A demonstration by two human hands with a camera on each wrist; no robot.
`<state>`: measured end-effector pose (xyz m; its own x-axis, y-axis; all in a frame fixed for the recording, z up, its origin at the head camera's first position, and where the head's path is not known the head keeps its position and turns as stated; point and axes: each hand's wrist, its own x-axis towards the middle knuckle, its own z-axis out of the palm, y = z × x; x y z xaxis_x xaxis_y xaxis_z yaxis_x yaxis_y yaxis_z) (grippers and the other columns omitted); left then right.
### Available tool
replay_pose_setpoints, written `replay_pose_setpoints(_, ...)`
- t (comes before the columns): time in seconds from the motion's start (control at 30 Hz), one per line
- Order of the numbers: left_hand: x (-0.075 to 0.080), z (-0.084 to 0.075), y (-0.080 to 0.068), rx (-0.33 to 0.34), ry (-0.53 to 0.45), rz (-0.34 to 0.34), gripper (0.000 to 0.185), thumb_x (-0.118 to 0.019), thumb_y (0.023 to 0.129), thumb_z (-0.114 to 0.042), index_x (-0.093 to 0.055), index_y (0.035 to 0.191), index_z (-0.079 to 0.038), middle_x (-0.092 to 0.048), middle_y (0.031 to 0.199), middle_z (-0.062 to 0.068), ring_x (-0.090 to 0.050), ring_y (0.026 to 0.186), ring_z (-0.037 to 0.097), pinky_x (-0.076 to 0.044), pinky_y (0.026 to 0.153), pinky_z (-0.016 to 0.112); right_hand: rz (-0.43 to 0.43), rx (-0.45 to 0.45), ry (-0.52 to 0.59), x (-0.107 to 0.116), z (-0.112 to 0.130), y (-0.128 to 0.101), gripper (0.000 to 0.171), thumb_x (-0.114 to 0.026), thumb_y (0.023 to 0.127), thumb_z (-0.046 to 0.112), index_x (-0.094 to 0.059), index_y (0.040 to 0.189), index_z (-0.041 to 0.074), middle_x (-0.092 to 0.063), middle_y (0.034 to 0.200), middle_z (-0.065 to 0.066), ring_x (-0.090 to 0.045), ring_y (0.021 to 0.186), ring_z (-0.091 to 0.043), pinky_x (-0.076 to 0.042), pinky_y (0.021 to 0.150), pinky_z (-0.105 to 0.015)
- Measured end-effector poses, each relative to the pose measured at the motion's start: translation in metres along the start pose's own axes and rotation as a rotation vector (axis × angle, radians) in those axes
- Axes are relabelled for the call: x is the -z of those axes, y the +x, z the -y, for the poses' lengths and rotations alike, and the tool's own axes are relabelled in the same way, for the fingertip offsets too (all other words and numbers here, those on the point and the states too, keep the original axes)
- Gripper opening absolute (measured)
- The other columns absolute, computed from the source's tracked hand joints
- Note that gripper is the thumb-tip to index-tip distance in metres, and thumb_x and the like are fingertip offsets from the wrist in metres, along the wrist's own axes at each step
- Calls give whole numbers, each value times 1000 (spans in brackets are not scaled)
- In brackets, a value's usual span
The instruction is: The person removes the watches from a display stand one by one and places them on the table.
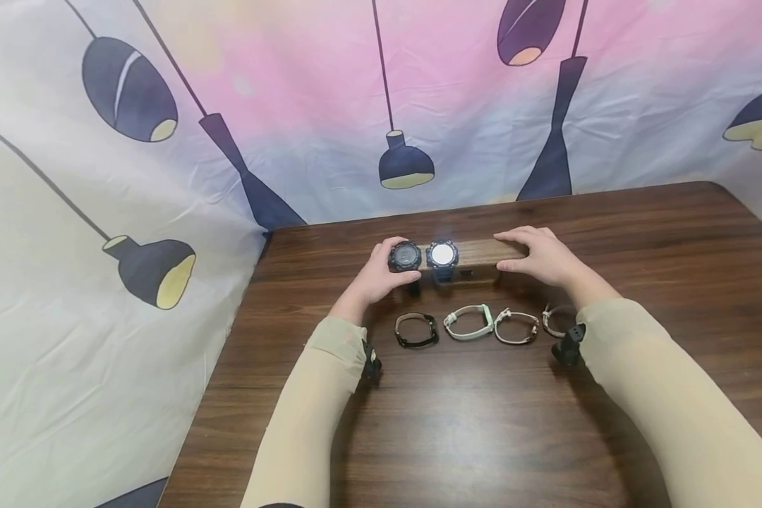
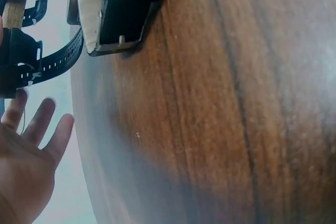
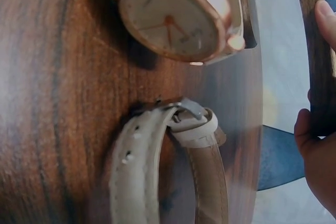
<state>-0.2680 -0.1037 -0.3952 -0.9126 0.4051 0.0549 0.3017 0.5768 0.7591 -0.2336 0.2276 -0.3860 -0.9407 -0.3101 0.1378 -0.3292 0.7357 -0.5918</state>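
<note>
A wooden watch stand [image 1: 482, 252] with a horizontal bar stands toward the back of the table. Two chunky digital watches are strapped round its left half: a black one [image 1: 406, 257] at the end and a dark one with a glaring face [image 1: 443, 254] beside it. My left hand [image 1: 383, 271] holds the end watch between thumb and fingers; in the left wrist view its other fingers [image 2: 39, 124] spread out below the hanging strap [image 2: 63, 59]. At the other end, my right hand [image 1: 536, 254] grips the bar [image 3: 317, 72], thumb on one side, fingertips on the other.
In front of the stand lies a row of watches: black-strapped [image 1: 417, 330], mint [image 1: 469, 322], pale-strapped [image 1: 516, 327], and another light one [image 1: 555, 321] partly behind the right wrist camera. A rose-gold watch face [image 3: 170, 22] shows close up. A printed cloth [image 1: 330, 106] hangs behind the table [image 1: 470, 423].
</note>
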Motion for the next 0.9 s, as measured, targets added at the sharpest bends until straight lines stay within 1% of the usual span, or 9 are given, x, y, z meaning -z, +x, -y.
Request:
replay_pose_setpoints(0.1, -1, 1, 0, -1, 17, -27, 67, -75, 79, -37, -40, 135, -22, -30, 137, 7, -42, 117, 23, -37, 97, 45, 4, 8, 1, -1, 0, 1, 62, -71, 83, 39, -51, 135, 11, -41, 137, -18, -30, 124, -42, -22, 100, -55)
replay_pose_setpoints(0.17, -1, 1, 0, -8, 23, -41, 67, -75, 79, -36, -40, 134, -20, -30, 139, 6, -41, 119, 22, -36, 98, 44, 6, 12, 2, -1, 0, 1, 63, -70, 83, 40, -51, 135, 11, -42, 137, -18, -30, 124, -42, -21, 100, -55)
replay_pose_setpoints(0.37, -2, -1, 1, -19, 19, -39, 66, -75, 80, -35, -40, 134, -18, -37, 137, 5, -42, 121, 20, -35, 100, 42, 5, 4, -1, 0, -1, 0, 62, -71, 83, 38, -51, 135, 11, -42, 137, -18, -31, 123, -41, -22, 100, -55)
replay_pose_setpoints(0.57, -2, 1, 1, -20, 10, -45, 66, -75, 80, -33, -41, 134, -18, -38, 136, 6, -42, 120, 21, -35, 99, 42, 6, 5, -1, 1, 0, -1, 62, -71, 83, 38, -51, 135, 11, -43, 136, -18, -30, 124, -42, -22, 100, -55)
replay_pose_setpoints(0.9, -2, 0, -3, 14, -75, -39, 69, -75, 81, -28, -35, 137, -19, -39, 133, 7, -43, 120, 21, -35, 99, 42, 19, -11, -2, 3, 3, -1, 61, -71, 83, 37, -51, 135, 10, -41, 137, -19, -29, 125, -43, -22, 101, -56)
